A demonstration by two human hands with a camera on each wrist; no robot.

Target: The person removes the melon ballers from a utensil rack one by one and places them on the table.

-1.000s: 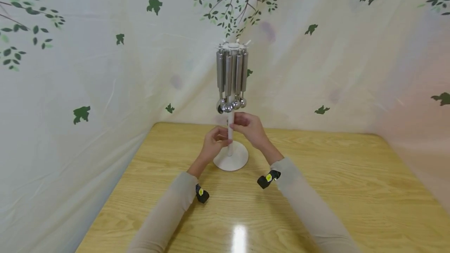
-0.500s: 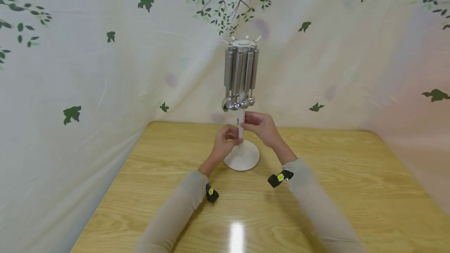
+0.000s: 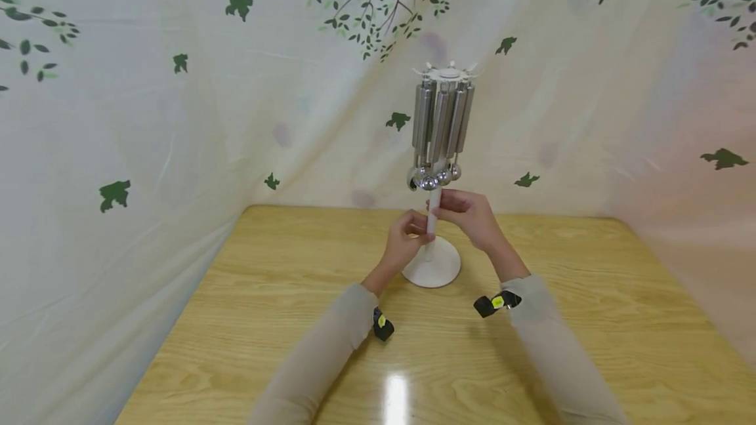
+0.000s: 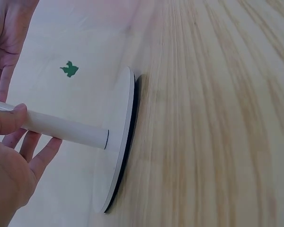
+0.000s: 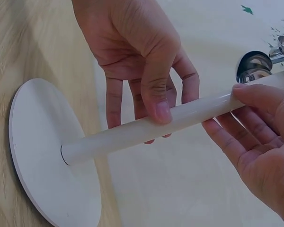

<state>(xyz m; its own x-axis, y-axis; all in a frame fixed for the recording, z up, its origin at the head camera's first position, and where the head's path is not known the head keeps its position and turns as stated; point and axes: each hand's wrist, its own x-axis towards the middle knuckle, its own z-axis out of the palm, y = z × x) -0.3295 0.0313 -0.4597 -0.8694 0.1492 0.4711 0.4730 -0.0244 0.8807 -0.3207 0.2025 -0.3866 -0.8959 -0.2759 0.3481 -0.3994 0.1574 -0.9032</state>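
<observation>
A white stand with a round base (image 3: 431, 267) and a slim pole (image 3: 434, 205) is on the table, its top leaning slightly right. From its hooked top hang several steel-handled utensils (image 3: 440, 123) with shiny rounded ends; their exact kind is hard to tell. My left hand (image 3: 406, 241) grips the lower pole, thumb in front and fingers behind. Just above it, under the utensils, my right hand (image 3: 472, 218) pinches the same pole. Both hands also show on the pole (image 5: 123, 135) in the right wrist view. In the left wrist view, a dark edge shows beneath the base (image 4: 118, 156).
The wooden table (image 3: 283, 320) stretches out on both sides of the stand. Behind it hangs a pale cloth (image 3: 319, 117) printed with leaves and birds. Black wrist cameras (image 3: 382, 324) are strapped to both sleeves.
Both hands have moved the stand to the right across the table, keeping their hold on the pole. Its pole now leans more to the right than before. The head view has shifted slightly.
</observation>
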